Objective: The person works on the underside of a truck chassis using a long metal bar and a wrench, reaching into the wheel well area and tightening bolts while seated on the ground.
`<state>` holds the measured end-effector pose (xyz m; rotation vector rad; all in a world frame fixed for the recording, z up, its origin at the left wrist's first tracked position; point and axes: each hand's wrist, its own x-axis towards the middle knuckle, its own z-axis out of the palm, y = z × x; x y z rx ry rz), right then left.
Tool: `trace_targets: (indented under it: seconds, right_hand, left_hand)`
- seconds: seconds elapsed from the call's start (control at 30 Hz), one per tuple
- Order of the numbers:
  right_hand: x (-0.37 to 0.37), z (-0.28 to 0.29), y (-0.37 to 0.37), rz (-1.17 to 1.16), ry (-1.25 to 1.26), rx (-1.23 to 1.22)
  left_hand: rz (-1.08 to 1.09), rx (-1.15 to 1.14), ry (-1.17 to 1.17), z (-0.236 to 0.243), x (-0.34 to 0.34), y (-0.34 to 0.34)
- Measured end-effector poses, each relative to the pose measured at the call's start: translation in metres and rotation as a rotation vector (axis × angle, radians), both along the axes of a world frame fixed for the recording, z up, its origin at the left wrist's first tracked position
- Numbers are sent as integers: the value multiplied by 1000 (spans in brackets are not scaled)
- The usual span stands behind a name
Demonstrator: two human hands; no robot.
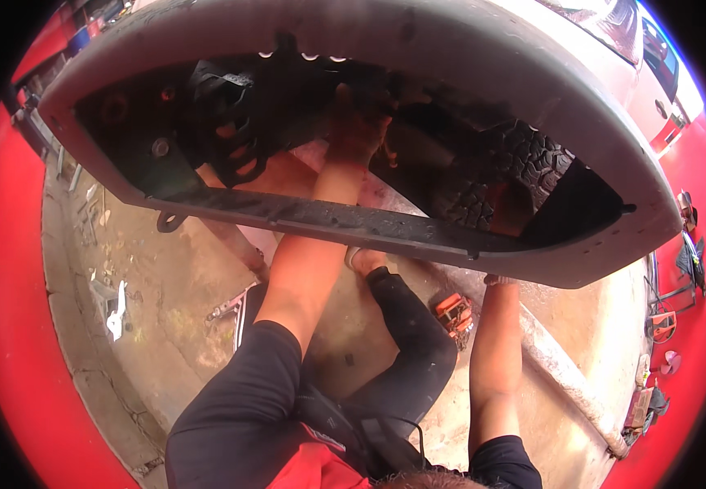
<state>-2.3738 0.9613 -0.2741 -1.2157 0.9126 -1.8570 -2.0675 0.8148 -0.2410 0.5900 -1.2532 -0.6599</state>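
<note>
A grey vehicle bumper [467, 37] with a wide opening hangs over me, its lower bar [353, 222] crossing in front of both arms. My left arm reaches up through the opening, and my left hand [359, 130] is among dark parts behind the bumper. Shadow hides most of its fingers and whatever they touch. Behind the right end of the lower bar rises my right forearm. My right hand [512, 210] is a dim shape inside the opening, near the black treaded tyre [524, 159]; its fingers cannot be made out.
An orange-red metal tool [453, 316] lies on the concrete floor by my bent knee. A long pale pole [573, 375] slants across the floor at right. Near the left lies a white scrap [116, 314]. Assorted items, including an orange object [662, 326], line the red right side.
</note>
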Motion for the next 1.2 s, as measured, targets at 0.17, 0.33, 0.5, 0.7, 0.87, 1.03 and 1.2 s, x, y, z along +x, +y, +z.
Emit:
trace_targets:
  seconds: [0.17,0.33,0.5,0.7,0.87,1.03,1.2]
  right_hand:
    - [3,-17,-8,-21,-30,-27]
    - [4,-106,-25,-129,50,26]
    - [117,-217,8,-233,1117,190]
    - [156,-223,-11,-218,1334,158]
    - [114,-204,6,-207,1281,50]
    - [63,-136,17,-312,1022,9]
    - [14,-17,3,-231,265,86]
  left_hand:
    - [-663,270,657,2,15,-2]
    - [-579,308,639,8,6,9]
    - [-501,591,574,29,11,46]
    - [-412,600,487,13,25,28]
    - [-464,430,623,0,23,29]
    - [-601,372,916,6,9,16]
    - [-666,473,1124,29,-9,13]
